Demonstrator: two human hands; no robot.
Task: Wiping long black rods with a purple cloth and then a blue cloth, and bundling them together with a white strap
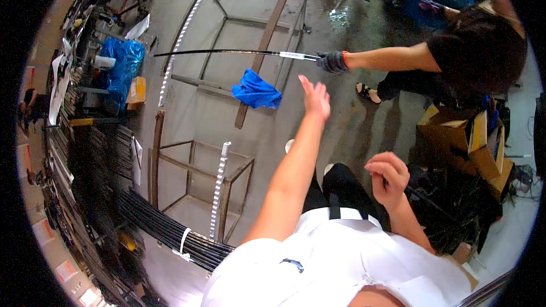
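My left hand [317, 101] reaches forward with thumb and fingers apart and nothing in it. Just beyond it, a co-worker's gloved hand [332, 62] grips a long thin black rod [227, 51] with a white section near the grip. A blue cloth [256, 89] hangs over a brown bar [274, 17], left of my left hand. My right hand [389, 179] is held near my waist, its fingers curled loosely; I see nothing in it.
Metal frames [250, 165] with striped bars [218, 193] across them stand ahead and left. A tied bundle of black rods [170, 224] lies lower left. Shelving with a blue plastic bag [128, 62] lines the left. Open cardboard boxes [455, 142] stand right, below the co-worker [478, 51].
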